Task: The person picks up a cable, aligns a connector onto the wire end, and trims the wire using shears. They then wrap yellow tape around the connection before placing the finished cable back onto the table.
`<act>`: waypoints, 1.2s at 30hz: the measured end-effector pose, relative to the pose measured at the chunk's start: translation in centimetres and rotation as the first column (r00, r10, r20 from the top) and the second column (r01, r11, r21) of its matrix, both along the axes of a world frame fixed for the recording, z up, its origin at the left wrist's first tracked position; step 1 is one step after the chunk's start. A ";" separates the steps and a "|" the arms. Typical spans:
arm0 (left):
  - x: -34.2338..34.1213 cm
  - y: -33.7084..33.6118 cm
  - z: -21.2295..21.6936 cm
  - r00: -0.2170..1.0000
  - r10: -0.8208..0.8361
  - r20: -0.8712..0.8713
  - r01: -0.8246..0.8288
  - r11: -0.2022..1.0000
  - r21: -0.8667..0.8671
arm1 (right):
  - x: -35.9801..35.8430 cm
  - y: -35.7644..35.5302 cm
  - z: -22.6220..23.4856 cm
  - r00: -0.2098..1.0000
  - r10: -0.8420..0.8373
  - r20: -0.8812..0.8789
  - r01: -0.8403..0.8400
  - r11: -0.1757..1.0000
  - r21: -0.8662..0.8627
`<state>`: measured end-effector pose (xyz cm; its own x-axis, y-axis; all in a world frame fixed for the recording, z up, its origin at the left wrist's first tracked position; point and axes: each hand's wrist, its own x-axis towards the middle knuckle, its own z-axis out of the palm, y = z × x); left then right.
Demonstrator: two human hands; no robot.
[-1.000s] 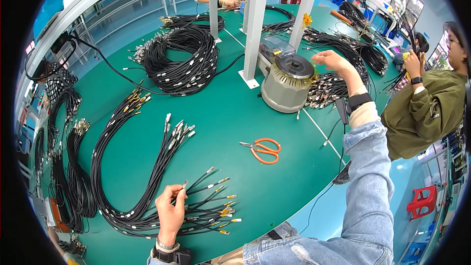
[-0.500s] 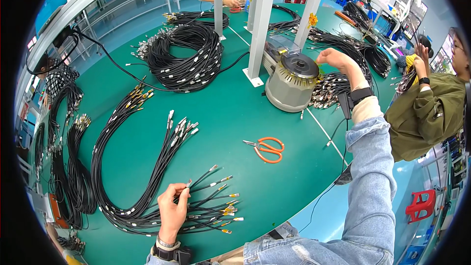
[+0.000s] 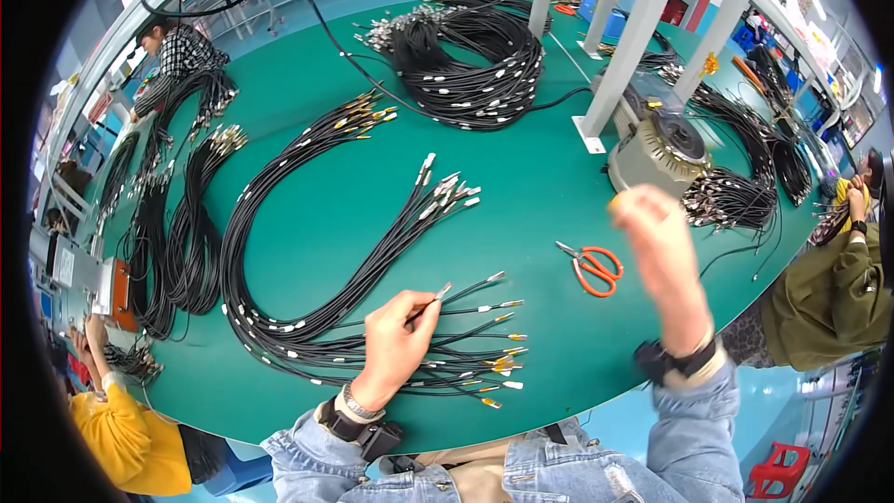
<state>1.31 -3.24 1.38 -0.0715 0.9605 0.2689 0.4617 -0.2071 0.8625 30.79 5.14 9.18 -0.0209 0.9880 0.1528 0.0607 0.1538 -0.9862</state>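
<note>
My left hand (image 3: pixel 396 340) pinches one black cable near its silver-tipped end (image 3: pixel 443 291). This cable belongs to a curved cable bundle (image 3: pixel 244 214) lying on the green table, with several loose ends, some wrapped in yellow, fanned out beside that hand. My right hand (image 3: pixel 659 247) is raised over the table, smeared by motion, its fingers together with a small yellow piece (image 3: pixel 615 204) at the tips, which looks like tape. Just behind it stands a round grey tape dispenser (image 3: pixel 643 166) with a dark disc on top. Orange-handled scissors (image 3: pixel 596 270) lie between my hands.
A large coil of black cables (image 3: pixel 475 98) lies at the back beside metal posts (image 3: pixel 629 47). More cable bundles (image 3: pixel 191 251) hang over the left edge, and others (image 3: pixel 731 197) lie right of the dispenser. Several people work around the table; a red stool (image 3: pixel 780 470) stands lower right.
My right hand has come away from the dispenser, back toward me, with the small yellow piece at its fingertips. My left hand keeps its pinch on the cable. The whole view has shifted.
</note>
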 end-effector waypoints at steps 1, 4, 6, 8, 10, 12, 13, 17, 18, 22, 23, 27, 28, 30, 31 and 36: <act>-0.1 -0.2 0.0 1.000 -0.001 0.029 0.002 1.000 -0.017 | -2.8 -2.0 -0.3 0.997 0.051 -0.053 -0.057 0.991 -0.120; -0.3 -0.5 0.4 0.996 -0.007 0.087 0.012 0.999 -0.048 | -8.9 -5.9 -3.0 0.914 0.171 -0.367 -0.278 0.924 -0.262; -0.7 -0.4 0.7 0.942 -0.018 0.334 0.050 0.995 -0.088 | -11.7 -7.2 -4.5 0.887 0.187 -0.422 -0.321 0.907 -0.273; -1.3 -0.6 1.3 0.894 -0.013 0.448 0.065 0.993 -0.100 | -13.3 -7.8 -5.4 0.879 0.198 -0.434 -0.338 0.900 -0.274; -1.8 -0.9 2.0 0.864 -0.019 0.503 0.119 0.978 -0.169 | -14.3 -8.1 -6.0 0.868 0.205 -0.453 -0.358 0.890 -0.282; -2.1 -1.1 2.4 0.846 -0.014 0.532 0.143 0.969 -0.201 | -14.7 -8.4 -6.2 0.868 0.232 -0.440 -0.369 0.893 -0.258; -2.1 -1.2 2.5 0.833 -0.019 0.552 0.161 0.964 -0.210 | -14.8 -8.5 -6.3 0.869 0.254 -0.425 -0.377 0.896 -0.235; -2.1 -1.3 2.2 0.804 -0.037 0.594 0.203 0.955 -0.215 | -15.1 -8.7 -6.9 0.871 0.279 -0.404 -0.386 0.898 -0.211; -2.1 -1.2 2.0 0.803 -0.052 0.593 0.210 0.957 -0.200 | -15.1 -8.8 -7.0 0.872 0.277 -0.402 -0.382 0.900 -0.208; -2.0 -1.0 1.3 0.815 -0.058 0.576 0.185 0.969 -0.164 | -15.3 -8.9 -7.2 0.876 0.288 -0.388 -0.389 0.896 -0.214; -2.0 -1.0 1.1 0.821 -0.052 0.569 0.168 0.974 -0.153 | -15.2 -8.9 -7.3 0.875 0.288 -0.389 -0.390 0.895 -0.215; -2.0 -1.2 1.5 0.815 -0.032 0.578 0.176 0.965 -0.195 | -15.0 -8.8 -7.7 0.870 0.296 -0.395 -0.417 0.869 -0.268; -2.0 -1.2 1.4 0.816 -0.032 0.578 0.176 0.965 -0.196 | -14.8 -8.7 -7.6 0.870 0.292 -0.398 -0.421 0.860 -0.289; -2.1 -1.2 1.1 0.836 -0.047 0.547 0.174 0.968 -0.182 | -14.6 -8.5 -7.3 0.870 0.285 -0.403 -0.428 0.841 -0.330; -2.1 -1.2 1.0 0.845 -0.056 0.532 0.173 0.969 -0.175 | -14.5 -8.4 -7.2 0.870 0.284 -0.404 -0.428 0.842 -0.330; -1.8 -1.3 0.6 0.860 -0.065 0.507 0.160 0.976 -0.146 | -14.4 -7.9 -6.5 0.926 0.315 -0.209 -0.357 0.911 -0.207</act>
<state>-0.48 -4.52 2.00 -0.0381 0.9979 0.0516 -0.0548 -0.0536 0.9971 16.35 -2.76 2.66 -0.3530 0.9341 -0.0540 -0.1225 -0.1033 -0.9871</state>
